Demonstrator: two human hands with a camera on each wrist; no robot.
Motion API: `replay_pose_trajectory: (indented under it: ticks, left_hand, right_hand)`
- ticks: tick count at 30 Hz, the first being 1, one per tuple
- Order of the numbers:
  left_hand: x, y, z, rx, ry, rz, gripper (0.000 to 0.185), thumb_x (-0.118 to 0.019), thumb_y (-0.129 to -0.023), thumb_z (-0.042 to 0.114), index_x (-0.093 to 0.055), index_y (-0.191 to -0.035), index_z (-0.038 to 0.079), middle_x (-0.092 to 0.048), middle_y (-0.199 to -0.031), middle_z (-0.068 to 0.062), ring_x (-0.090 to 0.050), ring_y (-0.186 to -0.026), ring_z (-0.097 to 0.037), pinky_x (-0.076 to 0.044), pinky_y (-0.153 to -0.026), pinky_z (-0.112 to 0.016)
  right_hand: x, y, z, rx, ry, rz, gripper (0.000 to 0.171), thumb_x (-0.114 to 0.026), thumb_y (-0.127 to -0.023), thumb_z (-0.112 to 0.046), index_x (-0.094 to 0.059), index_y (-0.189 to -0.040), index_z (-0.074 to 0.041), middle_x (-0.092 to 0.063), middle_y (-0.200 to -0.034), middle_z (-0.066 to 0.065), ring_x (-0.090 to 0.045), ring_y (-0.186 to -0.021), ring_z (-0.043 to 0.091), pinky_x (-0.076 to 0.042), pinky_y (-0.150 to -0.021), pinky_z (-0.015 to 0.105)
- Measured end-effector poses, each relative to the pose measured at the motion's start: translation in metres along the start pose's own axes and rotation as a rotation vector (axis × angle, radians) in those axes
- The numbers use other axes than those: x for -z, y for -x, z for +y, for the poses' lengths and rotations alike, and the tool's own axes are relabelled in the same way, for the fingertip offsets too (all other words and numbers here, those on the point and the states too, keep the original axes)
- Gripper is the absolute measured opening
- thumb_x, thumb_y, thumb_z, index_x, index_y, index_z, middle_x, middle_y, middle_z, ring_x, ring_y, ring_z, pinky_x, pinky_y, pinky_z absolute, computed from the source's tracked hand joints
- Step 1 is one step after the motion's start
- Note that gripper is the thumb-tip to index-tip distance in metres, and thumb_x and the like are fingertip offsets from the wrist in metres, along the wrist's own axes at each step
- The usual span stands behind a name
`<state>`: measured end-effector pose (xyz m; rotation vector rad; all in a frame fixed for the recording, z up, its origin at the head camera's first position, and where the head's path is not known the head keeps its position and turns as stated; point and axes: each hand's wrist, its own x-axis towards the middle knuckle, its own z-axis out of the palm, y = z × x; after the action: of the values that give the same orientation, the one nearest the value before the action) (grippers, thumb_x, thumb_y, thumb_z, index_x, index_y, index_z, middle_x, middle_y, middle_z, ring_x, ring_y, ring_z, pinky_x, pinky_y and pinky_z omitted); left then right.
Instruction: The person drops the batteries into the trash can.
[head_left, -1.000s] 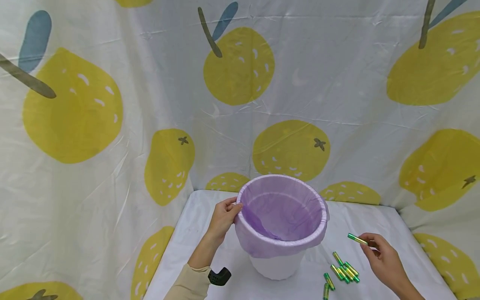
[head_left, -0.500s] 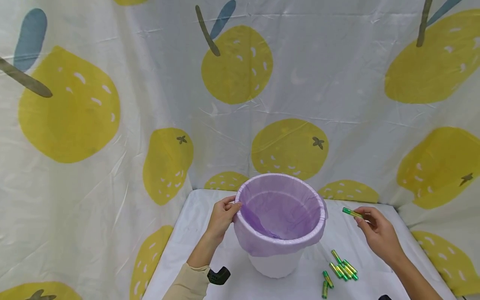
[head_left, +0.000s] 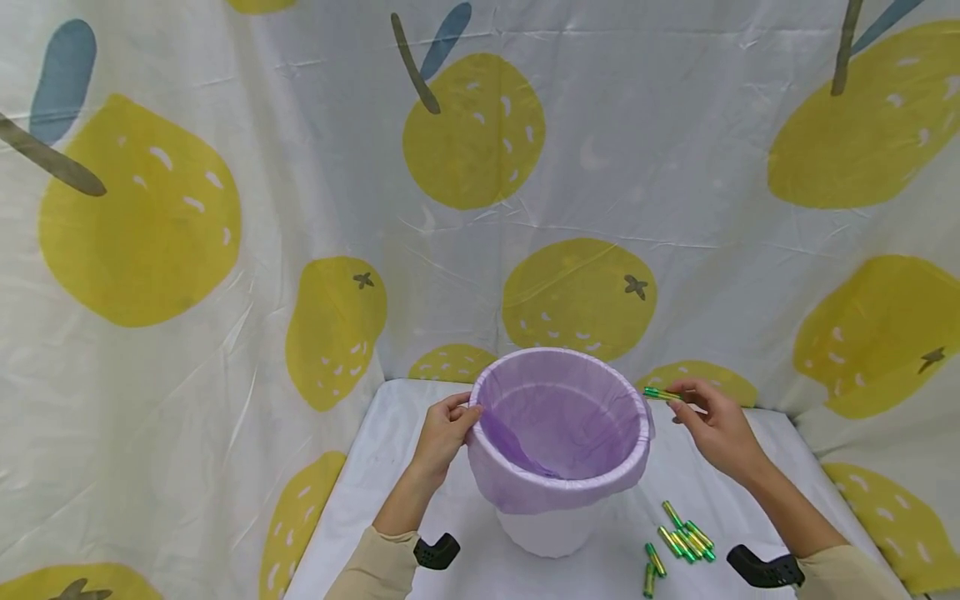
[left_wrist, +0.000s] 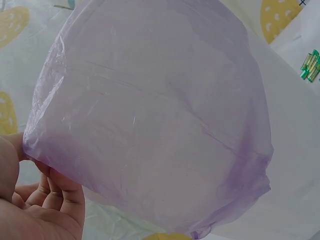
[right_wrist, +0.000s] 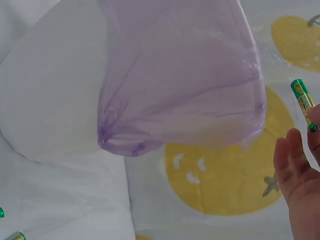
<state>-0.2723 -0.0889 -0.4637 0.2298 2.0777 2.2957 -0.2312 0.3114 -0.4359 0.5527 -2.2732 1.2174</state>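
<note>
A white trash bin (head_left: pixel 551 533) stands on the white-covered table, lined with a purple plastic bag (head_left: pixel 562 417) folded down over its rim. At the rim's left side, my left hand (head_left: pixel 442 433) pinches the lined edge between thumb and fingers; the left wrist view shows the same grip on the bag (left_wrist: pixel 150 110). My right hand (head_left: pixel 712 425) pinches a green and gold battery (head_left: pixel 662 393) by one end. The battery's free end points left, right at the bin's right rim. In the right wrist view the battery (right_wrist: pixel 302 101) sits between thumb and fingers, beside the bag's folded edge.
Several more green and gold batteries (head_left: pixel 686 537) lie on the table (head_left: pixel 435 567), right of the bin. A fruit-print curtain (head_left: pixel 585 192) hangs behind and at both sides. Black wrist devices (head_left: pixel 763 568) sit at both sleeves.
My right hand has lifted the battery from above the loose batteries, up and left to the bin's rim. The left hand keeps its hold on the rim.
</note>
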Motion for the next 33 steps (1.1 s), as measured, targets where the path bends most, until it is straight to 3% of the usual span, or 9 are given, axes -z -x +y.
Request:
replay_pose_trajectory:
  ticks: [6,17,26,33]
  left_hand:
    - [0.000,-0.001,-0.001,0.001,0.007,0.000,0.048,-0.069,-0.099,0.008,-0.054,-0.139,-0.013,-0.060,-0.075,0.003,-0.053,-0.065,-0.006,-0.046,-0.057,-0.020]
    - [0.002,-0.001,-0.003,-0.002,-0.002,-0.001,0.046,-0.069,-0.099,0.009,-0.055,-0.138,-0.012,-0.060,-0.075,0.002,-0.053,-0.064,-0.007,-0.045,-0.057,-0.020]
    - [0.003,-0.001,-0.002,0.001,-0.002,-0.010,0.046,-0.069,-0.099,0.009,-0.056,-0.138,-0.012,-0.060,-0.074,0.002,-0.056,-0.066,-0.008,-0.047,-0.058,-0.020]
    - [0.001,-0.002,-0.004,-0.013,-0.002,-0.008,0.046,-0.068,-0.100,0.009,-0.055,-0.138,-0.013,-0.062,-0.075,0.002,-0.058,-0.068,-0.008,-0.048,-0.059,-0.021]
  right_hand:
    - [-0.015,-0.011,-0.006,0.016,-0.011,-0.051,0.024,-0.063,-0.094,0.016,-0.065,-0.115,0.004,-0.064,-0.109,0.015,-0.064,-0.096,0.008,-0.051,-0.078,0.012]
    - [-0.037,-0.035,-0.018,0.064,0.023,-0.100,0.019,-0.065,-0.097,0.009,-0.068,-0.112,-0.001,-0.066,-0.104,0.009,-0.061,-0.091,0.012,-0.051,-0.074,0.017]
    - [-0.056,-0.056,-0.025,0.090,0.034,-0.080,0.018,-0.067,-0.095,0.009,-0.070,-0.110,0.000,-0.066,-0.104,0.011,-0.063,-0.091,0.021,-0.052,-0.073,0.018]
    - [-0.067,-0.065,-0.027,0.096,0.025,-0.100,0.022,-0.069,-0.097,0.000,-0.069,-0.120,-0.001,-0.066,-0.110,0.012,-0.065,-0.093,0.023,-0.055,-0.074,0.023]
